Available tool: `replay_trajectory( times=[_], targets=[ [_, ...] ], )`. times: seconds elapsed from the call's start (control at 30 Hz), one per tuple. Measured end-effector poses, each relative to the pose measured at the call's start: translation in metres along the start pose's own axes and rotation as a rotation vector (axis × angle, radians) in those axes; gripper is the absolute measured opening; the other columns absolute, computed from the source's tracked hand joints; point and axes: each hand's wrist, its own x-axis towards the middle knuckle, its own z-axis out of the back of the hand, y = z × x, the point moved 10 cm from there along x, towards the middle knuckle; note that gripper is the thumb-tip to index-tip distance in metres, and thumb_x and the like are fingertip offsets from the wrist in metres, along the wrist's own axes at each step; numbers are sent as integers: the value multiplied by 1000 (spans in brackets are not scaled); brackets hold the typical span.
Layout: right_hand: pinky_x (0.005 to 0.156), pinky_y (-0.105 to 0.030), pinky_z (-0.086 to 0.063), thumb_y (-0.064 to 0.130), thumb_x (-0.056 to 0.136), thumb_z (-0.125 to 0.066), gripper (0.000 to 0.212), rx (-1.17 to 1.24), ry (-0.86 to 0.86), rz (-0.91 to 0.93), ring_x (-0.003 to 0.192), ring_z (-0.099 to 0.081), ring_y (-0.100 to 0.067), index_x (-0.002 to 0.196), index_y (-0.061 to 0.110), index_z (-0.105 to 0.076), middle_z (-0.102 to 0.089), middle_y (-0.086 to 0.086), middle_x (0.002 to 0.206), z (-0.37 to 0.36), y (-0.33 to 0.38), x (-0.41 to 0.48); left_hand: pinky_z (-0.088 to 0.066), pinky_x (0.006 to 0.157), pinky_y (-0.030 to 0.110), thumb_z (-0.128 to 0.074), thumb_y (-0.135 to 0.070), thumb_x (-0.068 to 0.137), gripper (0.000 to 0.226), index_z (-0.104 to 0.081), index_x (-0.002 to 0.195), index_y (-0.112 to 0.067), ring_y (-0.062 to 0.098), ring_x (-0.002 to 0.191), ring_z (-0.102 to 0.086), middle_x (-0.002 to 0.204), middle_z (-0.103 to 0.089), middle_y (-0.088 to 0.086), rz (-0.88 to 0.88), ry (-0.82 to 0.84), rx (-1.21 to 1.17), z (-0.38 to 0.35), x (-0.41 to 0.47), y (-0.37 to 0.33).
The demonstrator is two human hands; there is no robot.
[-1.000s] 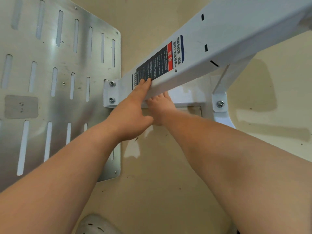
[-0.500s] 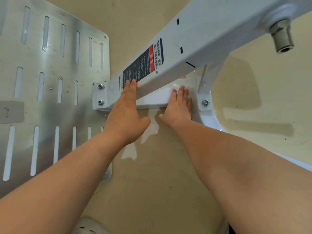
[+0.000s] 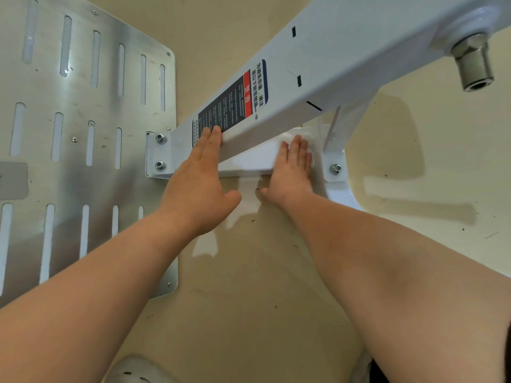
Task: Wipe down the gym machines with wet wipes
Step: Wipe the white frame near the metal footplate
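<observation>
Both grips flat, fingers straight: left grip on beam, right grip on wipe.

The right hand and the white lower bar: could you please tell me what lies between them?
A white wet wipe, pressed under the right hand onto the lower bar; the head view shows its crumpled edge beyond the hand.
</observation>
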Motion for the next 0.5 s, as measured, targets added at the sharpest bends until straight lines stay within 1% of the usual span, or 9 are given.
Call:
replay_trajectory(
  times=[0.07,0.13,0.2,0.3,0.33,0.37,0.43,0.5],
  targets=[
    [127,-50,9,54,78,-75,127,-52,-4,139,154,21,-39,161,5,8,18,-21,168,3,32,9,-24,117,31,-67,-25,84,104,1,161,-29,13,153,-17,169,-1,-10,-2,10,-38,-1,0,2],
    [127,-50,6,51,82,-71,118,-133,8,337,156,16,-37,162,7,5,10,-18,170,-2,62,4,-22,118,30,-68,-25,83,104,1,161,-30,11,153,-15,169,-1,-10,-7,8,-65,-3,-1,5],
    [127,-49,6,44,87,-63,109,-214,16,455,156,19,-34,162,7,6,14,-16,170,-13,72,-13,-21,117,27,-68,-26,82,105,1,161,-29,11,154,-14,170,-1,-9,-7,-1,-67,-6,-1,6],
    [127,-47,7,32,94,-51,93,-292,0,543,155,24,-31,162,8,8,24,-15,167,-27,64,-34,-20,120,30,-67,-27,84,106,5,161,-25,14,155,-10,170,2,-6,21,-32,-35,-10,-1,2],
    [127,-46,8,30,96,-47,90,-284,-7,534,154,25,-30,163,9,9,26,-15,167,-27,57,-34,-19,123,32,-67,-29,84,107,9,161,-23,16,155,-7,170,6,-4,33,-31,-17,-13,0,-1],
    [127,-46,9,29,96,-47,89,-262,-11,487,154,25,-30,162,9,10,27,-15,167,-23,46,-30,-16,125,34,-67,-30,85,110,13,160,-20,18,156,-4,169,10,-1,41,-22,2,-16,0,-4],
    [126,-43,12,32,94,-55,98,-160,-4,284,154,25,-30,162,9,12,28,-15,166,-6,17,-15,-14,126,37,-66,-32,85,113,18,158,-17,22,156,0,168,17,2,48,5,23,-19,1,-7],
    [126,-42,12,38,89,-65,110,-35,2,66,154,25,-32,161,8,14,28,-16,166,6,-8,0,-13,126,36,-66,-32,85,114,21,157,-18,23,156,1,168,20,1,45,29,27,-19,1,-7]
  ],
)
